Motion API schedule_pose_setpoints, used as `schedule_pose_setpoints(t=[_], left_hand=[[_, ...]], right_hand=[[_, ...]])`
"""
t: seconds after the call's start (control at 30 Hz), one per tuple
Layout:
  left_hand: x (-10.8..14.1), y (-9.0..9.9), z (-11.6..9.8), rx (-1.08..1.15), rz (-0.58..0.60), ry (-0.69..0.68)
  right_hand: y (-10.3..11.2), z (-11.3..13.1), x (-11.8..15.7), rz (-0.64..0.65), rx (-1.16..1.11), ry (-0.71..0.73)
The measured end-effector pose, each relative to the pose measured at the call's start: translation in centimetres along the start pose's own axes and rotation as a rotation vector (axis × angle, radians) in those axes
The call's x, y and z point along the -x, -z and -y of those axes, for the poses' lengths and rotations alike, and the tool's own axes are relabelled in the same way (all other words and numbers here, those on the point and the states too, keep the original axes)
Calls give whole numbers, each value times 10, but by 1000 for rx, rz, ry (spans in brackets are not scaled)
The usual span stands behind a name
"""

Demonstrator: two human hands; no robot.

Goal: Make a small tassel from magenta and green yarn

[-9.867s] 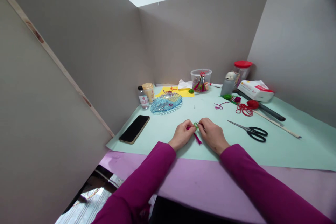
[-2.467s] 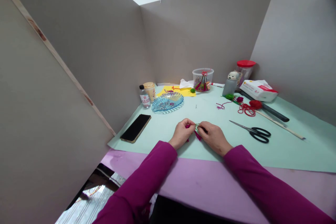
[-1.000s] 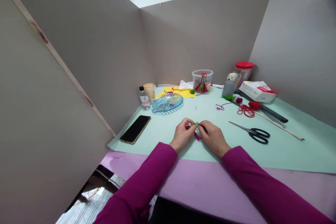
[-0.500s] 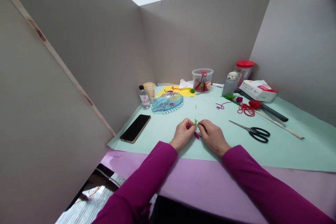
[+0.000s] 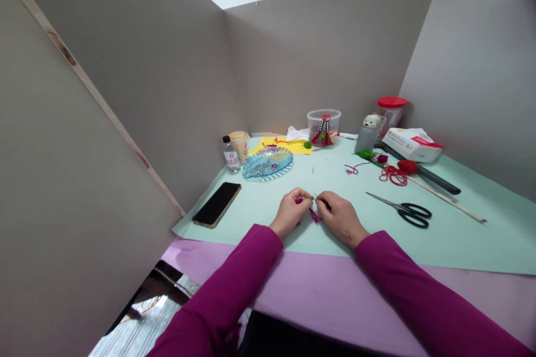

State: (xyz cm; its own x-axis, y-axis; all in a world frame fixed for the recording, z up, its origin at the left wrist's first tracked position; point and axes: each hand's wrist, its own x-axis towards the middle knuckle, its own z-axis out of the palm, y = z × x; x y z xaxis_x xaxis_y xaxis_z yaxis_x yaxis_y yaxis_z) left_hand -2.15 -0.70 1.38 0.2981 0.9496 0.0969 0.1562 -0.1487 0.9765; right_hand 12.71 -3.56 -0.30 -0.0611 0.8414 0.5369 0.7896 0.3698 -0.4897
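My left hand (image 5: 291, 211) pinches a small piece of green and magenta yarn work (image 5: 314, 216), with magenta strands hanging below the fingertips. Close beside it, my right hand (image 5: 341, 215) is closed around a thin dark-handled crochet hook (image 5: 316, 196), its tip pointing at the yarn. The fingers cover most of the piece and the hook. Black-handled scissors (image 5: 412, 213) lie to the right of my right hand. Behind them are balls of red yarn (image 5: 407, 166), green yarn (image 5: 365, 154) and magenta yarn (image 5: 382, 159).
A phone (image 5: 218, 204) lies at left, behind it a blue shell-shaped dish (image 5: 268, 165) with beads, a bottle (image 5: 231, 156) and a cup (image 5: 239, 145). At the back stand a clear tub (image 5: 324, 128) with a tassel ornament and a grey dog-topped bottle (image 5: 367, 136). Grey panels surround the table.
The green yarn that stood up between my hands is now lower, at my left fingertips. The hook tip has drawn slightly away from it. Both hands stay in nearly the same place.
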Motion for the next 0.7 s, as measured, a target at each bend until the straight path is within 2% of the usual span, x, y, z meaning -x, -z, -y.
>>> schedule_pose_setpoints(t=[0.23,0.4,0.6,0.7], left_hand=[[-1,2,4,26,-17,21],[-3,1,6,30,-21,-15],[-2,1,5,-8,9,-83],[-3,0,8,-6,-21,-92]], right_hand=[[2,4,1,-22,-44,-17],[7,7,-2,-126,-169,-222],[8,5,-4,28,-302,-266],[6,2,-4,7,-269,-293]])
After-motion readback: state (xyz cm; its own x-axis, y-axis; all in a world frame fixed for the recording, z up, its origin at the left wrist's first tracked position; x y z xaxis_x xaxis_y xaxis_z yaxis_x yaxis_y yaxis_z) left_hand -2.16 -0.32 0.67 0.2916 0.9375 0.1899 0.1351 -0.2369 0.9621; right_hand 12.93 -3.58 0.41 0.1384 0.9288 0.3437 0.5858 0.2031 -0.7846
